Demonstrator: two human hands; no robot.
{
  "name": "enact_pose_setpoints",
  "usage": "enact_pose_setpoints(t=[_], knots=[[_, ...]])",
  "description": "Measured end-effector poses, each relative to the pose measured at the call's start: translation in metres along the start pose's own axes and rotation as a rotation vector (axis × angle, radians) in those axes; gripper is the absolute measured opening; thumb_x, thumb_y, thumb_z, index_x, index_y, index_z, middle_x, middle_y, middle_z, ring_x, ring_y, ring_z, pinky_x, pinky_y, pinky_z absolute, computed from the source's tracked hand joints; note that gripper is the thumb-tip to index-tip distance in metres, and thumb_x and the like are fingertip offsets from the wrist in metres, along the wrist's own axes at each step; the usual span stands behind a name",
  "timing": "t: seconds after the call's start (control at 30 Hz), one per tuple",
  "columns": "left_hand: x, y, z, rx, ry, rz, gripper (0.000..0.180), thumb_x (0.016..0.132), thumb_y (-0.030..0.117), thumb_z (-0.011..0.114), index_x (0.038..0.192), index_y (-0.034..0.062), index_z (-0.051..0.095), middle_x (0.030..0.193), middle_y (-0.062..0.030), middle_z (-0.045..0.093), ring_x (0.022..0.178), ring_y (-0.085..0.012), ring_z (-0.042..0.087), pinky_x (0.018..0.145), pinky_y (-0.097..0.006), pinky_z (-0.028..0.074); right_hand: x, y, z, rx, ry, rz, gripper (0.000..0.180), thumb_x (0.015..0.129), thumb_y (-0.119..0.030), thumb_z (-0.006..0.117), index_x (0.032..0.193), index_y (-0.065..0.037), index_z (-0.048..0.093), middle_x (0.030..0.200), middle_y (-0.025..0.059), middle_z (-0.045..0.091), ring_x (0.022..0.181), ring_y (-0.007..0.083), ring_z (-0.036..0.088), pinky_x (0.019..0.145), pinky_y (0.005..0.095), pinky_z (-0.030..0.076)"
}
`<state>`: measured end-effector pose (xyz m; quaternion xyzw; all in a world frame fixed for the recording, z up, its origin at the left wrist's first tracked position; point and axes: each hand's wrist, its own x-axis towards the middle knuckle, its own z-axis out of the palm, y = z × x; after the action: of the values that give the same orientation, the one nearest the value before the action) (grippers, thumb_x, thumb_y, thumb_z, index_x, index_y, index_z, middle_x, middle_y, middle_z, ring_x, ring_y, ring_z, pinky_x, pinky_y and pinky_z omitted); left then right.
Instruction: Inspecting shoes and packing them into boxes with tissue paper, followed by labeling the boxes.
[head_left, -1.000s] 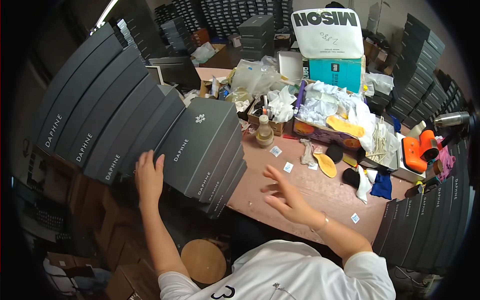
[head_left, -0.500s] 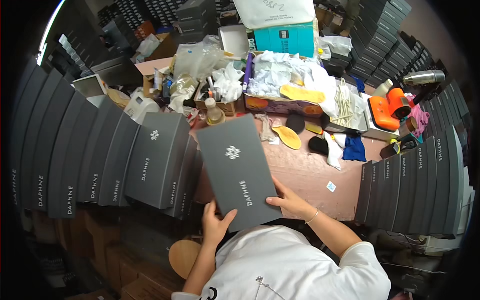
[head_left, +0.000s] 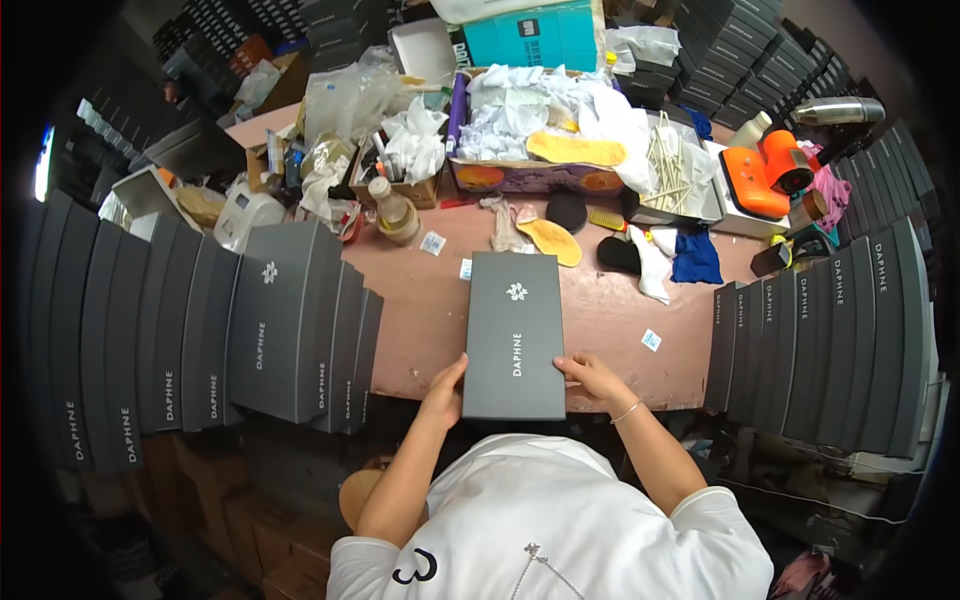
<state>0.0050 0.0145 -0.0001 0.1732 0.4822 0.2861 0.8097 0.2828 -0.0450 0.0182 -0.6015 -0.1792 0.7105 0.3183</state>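
A dark grey shoebox (head_left: 515,335) is lying flat on the counter (head_left: 420,310) (lid up), grasped at its near corners by the left hand (head_left: 443,385) and right hand (head_left: 592,375).

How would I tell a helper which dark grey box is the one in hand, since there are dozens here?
Start at the pinkish worktable, between the leaning rows of grey boxes at either side. The dark grey shoebox lies flat and alone near its front edge, with the left hand and right hand at its near corners. Unlike its neighbours, it touches no other box.
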Motion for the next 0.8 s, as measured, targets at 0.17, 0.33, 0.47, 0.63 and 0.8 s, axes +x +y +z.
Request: enact_pose_setpoints(t=[0.17, 0.33, 0.47, 0.63, 0.8], knots=[[0.011, 0.003, -0.008, 0.420, 0.030, 0.345, 0.059, 0.089, 0.041, 0.064, 0.129, 0.0009, 0.050, 0.131, -0.0125, 0.051, 0.124, -0.0235, 0.044, 0.107, -0.040, 0.029, -0.019, -0.033, 0.015, 0.310, -0.003, -0.260, 0.027, 0.093, -0.028, 0.061, 0.102, -0.004, 0.053, 0.094, 0.0066, 0.062, 0.082, 0.0128, 0.061, 0.073, 0.0293, 0.053], [-0.030, 0.086, -0.062, 0.133, 0.042, 0.453, 0.060, 0.095, 0.035, 0.054, 0.145, 0.0103, 0.031, 0.144, -0.0145, 0.040, 0.128, -0.0255, 0.044, 0.106, -0.040, 0.032, -0.047, -0.054, 0.113, -0.630, -0.486, -0.442, 0.063, 0.092, -0.039, 0.059, 0.132, 0.005, 0.040, 0.122, 0.0254, 0.053, 0.115, 0.0319, 0.052, 0.098, 0.0347, 0.040], [-0.028, 0.100, -0.109, 1.257, 0.570, 0.678, 0.044, 0.091, 0.001, 0.052, 0.133, -0.0025, 0.045, 0.128, -0.0207, 0.053, 0.116, -0.0330, 0.055, 0.099, -0.038, 0.042, -0.021, -0.013, 0.096, -1.272, 0.119, -0.828, 0.079, 0.076, -0.034, 0.074, 0.140, -0.006, 0.035, 0.138, 0.0206, 0.042, 0.128, 0.0397, 0.038, 0.102, 0.0484, 0.034], [-0.053, 0.094, 0.009, 1.263, 0.598, 1.183, 0.030, 0.088, 0.001, 0.053, 0.117, -0.0048, 0.058, 0.122, -0.0198, 0.056, 0.115, -0.0342, 0.053, 0.097, -0.040, 0.042, 0.021, 0.036, 0.012, -1.236, 0.304, -1.001, 0.030, 0.075, -0.013, 0.070, 0.102, -0.007, 0.058, 0.105, 0.0089, 0.057, 0.109, 0.0303, 0.051, 0.085, 0.0453, 0.039], [-0.023, 0.031, 0.052, 1.065, 0.169, 0.797, 0.049, 0.088, 0.016, 0.061, 0.130, -0.0051, 0.046, 0.131, -0.0267, 0.047, 0.125, -0.0394, 0.044, 0.104, -0.042, 0.036, 0.022, 0.041, 0.020, -0.126, 0.457, -0.759, 0.010, 0.089, -0.013, 0.057, 0.090, -0.003, 0.057, 0.083, 0.0036, 0.059, 0.077, 0.0227, 0.059, 0.068, 0.0336, 0.047]])
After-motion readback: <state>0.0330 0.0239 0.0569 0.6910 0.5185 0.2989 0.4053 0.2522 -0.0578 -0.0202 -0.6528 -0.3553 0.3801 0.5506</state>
